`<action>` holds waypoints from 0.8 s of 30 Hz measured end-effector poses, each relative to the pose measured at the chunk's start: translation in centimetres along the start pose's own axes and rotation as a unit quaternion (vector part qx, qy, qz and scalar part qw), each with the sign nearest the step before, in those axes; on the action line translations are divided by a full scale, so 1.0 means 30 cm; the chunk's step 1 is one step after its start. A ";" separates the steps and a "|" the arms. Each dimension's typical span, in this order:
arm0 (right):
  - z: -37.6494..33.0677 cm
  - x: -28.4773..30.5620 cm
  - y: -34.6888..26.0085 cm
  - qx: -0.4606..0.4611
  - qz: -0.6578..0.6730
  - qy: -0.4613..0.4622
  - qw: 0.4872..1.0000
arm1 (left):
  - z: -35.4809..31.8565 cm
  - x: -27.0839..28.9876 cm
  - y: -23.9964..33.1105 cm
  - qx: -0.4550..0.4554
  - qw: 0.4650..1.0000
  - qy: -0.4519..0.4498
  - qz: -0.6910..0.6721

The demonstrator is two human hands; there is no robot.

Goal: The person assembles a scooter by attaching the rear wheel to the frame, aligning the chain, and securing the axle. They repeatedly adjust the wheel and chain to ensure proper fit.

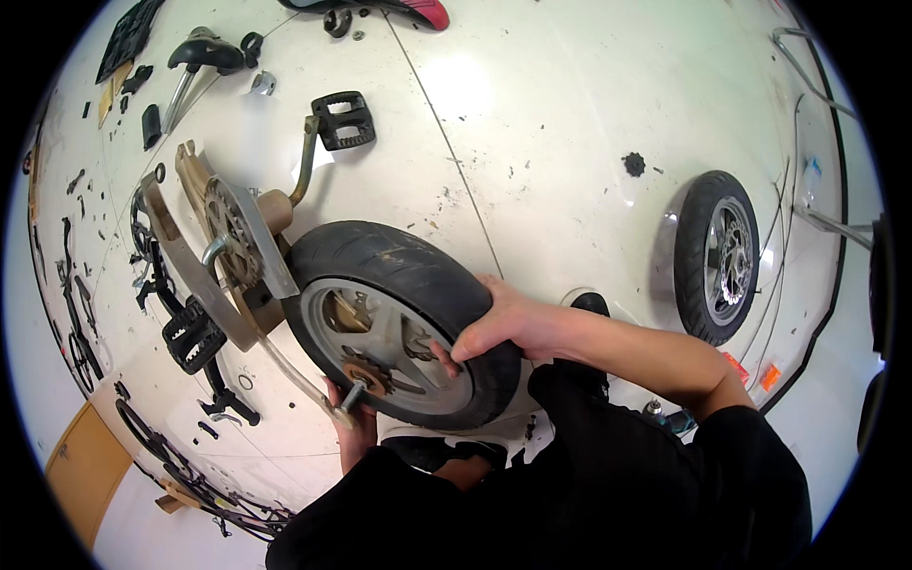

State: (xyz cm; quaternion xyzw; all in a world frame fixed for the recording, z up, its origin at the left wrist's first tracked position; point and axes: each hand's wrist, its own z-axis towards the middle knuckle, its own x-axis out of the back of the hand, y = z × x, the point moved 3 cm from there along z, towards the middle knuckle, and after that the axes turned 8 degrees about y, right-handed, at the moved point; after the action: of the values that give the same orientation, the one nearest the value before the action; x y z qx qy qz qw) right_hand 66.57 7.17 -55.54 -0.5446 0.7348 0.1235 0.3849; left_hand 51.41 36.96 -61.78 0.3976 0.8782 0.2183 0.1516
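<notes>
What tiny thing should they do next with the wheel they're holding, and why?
I'd maybe line up the axle of the thick-tyred wheel with the bent metal arm's tip. The axle pokes out beside that tip, the left hand is right there, and the right hand grips the tyre.

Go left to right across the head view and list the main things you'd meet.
Tan panel → lower black pedal → black-tyred wheel gripped by the right hand → small black cog on the floor → second wheel with a disc → silver metal tube.
</notes>
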 end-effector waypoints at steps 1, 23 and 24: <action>-0.011 0.004 -0.011 -0.004 0.005 0.005 1.000 | 0.004 0.025 -0.020 -0.012 1.000 0.005 -0.009; 0.071 -0.018 0.051 -0.004 -0.096 -0.022 0.995 | -0.049 0.058 -0.134 -0.049 0.994 0.062 -0.071; 0.082 -0.022 0.056 -0.005 -0.102 -0.029 0.994 | -0.056 0.063 -0.135 -0.040 0.995 0.061 -0.062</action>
State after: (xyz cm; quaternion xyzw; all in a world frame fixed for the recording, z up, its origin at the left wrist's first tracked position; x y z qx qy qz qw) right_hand 66.20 9.76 -57.14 -0.6152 0.6634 0.1030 0.4133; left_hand 46.90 35.58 -62.56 0.3215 0.8996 0.2670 0.1266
